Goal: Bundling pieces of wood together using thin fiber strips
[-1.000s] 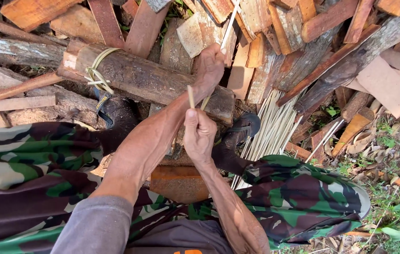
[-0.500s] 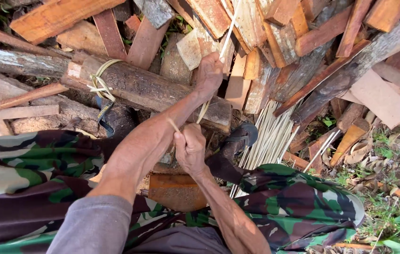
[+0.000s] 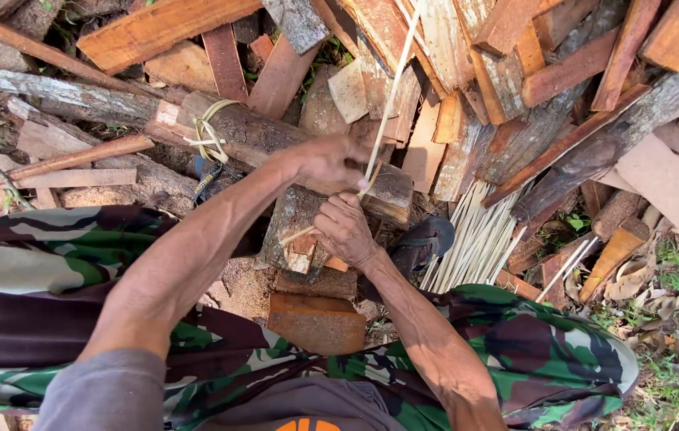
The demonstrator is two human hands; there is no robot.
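I sit in camouflage trousers over a chopping block (image 3: 299, 231). My left hand (image 3: 330, 162) grips a long thin pale bamboo strip (image 3: 393, 88) that rises toward the top of the view. My right hand (image 3: 345, 230) is closed just below it, on the same strip's lower part; a short pale end sticks out to the left of that fist. Whether it also holds a blade is hidden. Both hands sit close together above the block.
A log (image 3: 275, 144) wrapped with a pale binding lies behind the hands. Split firewood is stacked all across the back. A bundle of thin pale bamboo strips (image 3: 483, 239) lies at right next to my dark sandal (image 3: 423, 243). A reddish wooden block (image 3: 315, 323) rests between my knees.
My left hand has drawn back down from the log toward my right hand. The right hand has dropped lower over the block, and the strip now stands steeper.
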